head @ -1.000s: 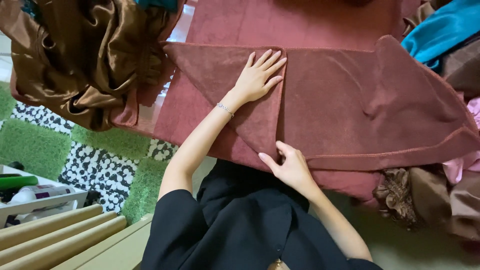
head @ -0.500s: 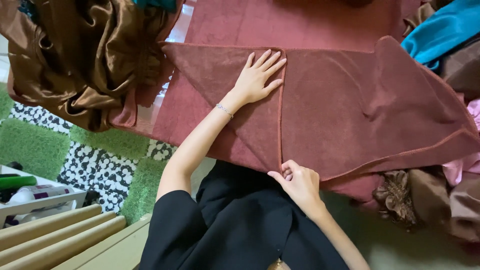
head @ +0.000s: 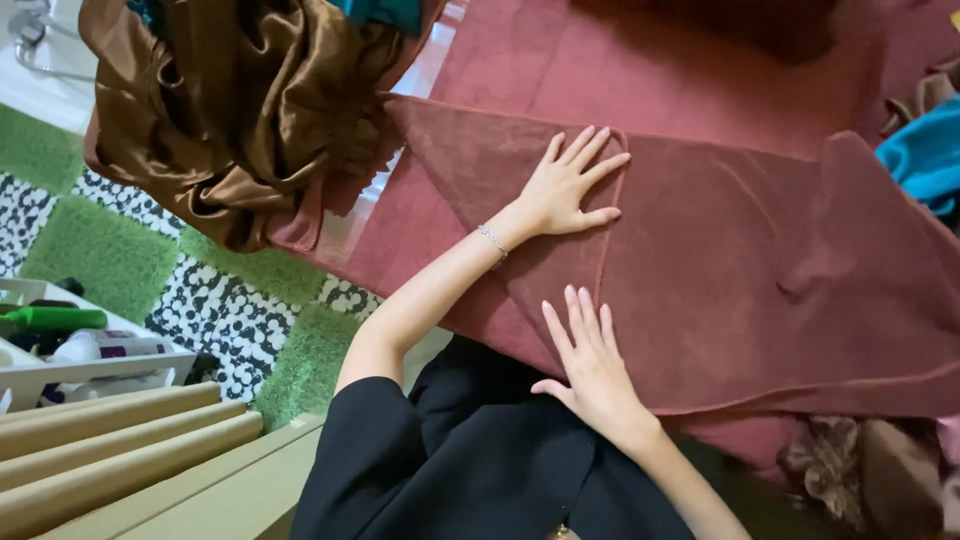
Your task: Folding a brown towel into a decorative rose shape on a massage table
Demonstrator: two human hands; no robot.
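Both hands lay open and flat on the maroon towel [head: 720, 250], spread over the desk: left hand [head: 570, 190] by the far edge, right hand [head: 590, 360] by the near edge. The unpinned fold could slip open.

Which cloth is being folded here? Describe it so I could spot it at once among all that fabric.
Start at the wide reddish-brown surface filling the upper middle. On it lies the folded maroon towel, with the left hand flat on its turned-over triangular flap and the right hand flat near its front edge. Unlike the shiny bronze satin heap at left and the teal cloth at right, it is matte and stitch-edged.
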